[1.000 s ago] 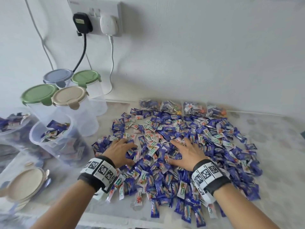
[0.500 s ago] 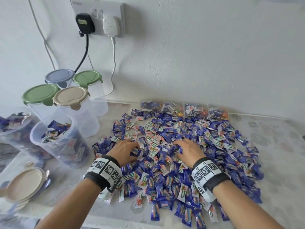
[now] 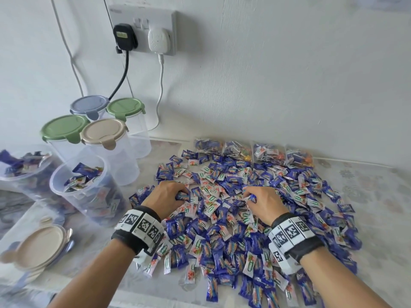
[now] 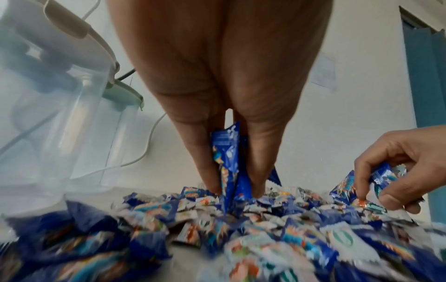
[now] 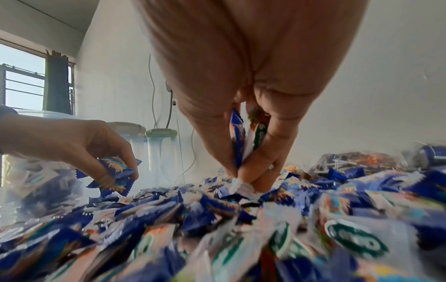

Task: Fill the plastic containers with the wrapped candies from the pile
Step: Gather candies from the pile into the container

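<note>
Pale patterned surface [image 3: 378, 196] against white wall [image 3: 266, 74]; wrapped candies [image 3: 233, 241] piled centre, open container [image 3: 89, 192] left. Left hand [image 3: 165, 195] and right hand [image 3: 262, 202] each clenched around candies atop pile.

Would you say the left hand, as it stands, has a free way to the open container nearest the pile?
Probably yes: the left hand grips candies beside the open container, whose mouth is uncovered, with nothing between them.

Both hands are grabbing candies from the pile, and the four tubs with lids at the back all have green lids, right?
Not quite. Both the left hand and right hand do grip candies from the pile, but the head view shows only two green lids; one lid is beige and one blue-grey.
</note>
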Demonstrator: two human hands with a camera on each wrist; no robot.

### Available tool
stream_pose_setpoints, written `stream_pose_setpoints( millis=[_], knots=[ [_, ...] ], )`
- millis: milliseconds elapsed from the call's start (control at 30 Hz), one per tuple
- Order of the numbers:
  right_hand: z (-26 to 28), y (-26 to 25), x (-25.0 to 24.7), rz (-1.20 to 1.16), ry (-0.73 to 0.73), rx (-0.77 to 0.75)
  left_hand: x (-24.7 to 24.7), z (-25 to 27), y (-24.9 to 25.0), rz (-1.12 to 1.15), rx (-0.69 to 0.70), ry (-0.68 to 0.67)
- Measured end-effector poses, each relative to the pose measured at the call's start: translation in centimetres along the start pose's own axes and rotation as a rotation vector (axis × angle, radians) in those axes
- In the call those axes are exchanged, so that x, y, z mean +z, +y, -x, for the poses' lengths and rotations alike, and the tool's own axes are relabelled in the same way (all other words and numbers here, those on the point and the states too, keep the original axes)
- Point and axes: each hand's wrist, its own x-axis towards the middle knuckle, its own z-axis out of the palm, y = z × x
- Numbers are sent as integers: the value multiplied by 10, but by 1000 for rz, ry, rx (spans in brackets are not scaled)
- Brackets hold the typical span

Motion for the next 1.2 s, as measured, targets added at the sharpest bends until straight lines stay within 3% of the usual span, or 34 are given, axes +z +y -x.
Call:
stream_pose_setpoints(
  millis=[433, 900, 1200],
  knots=[
    [-10, -64, -40, -81, 118, -300, -67, 13, 10, 99, 101, 262],
    [-40, -167, -44, -180, 108, -571, -163, 63, -25, 81, -94, 487],
    [-53, -219, -40, -217, 106, -719, -174, 84, -75, 49, -205, 483]
  ],
)
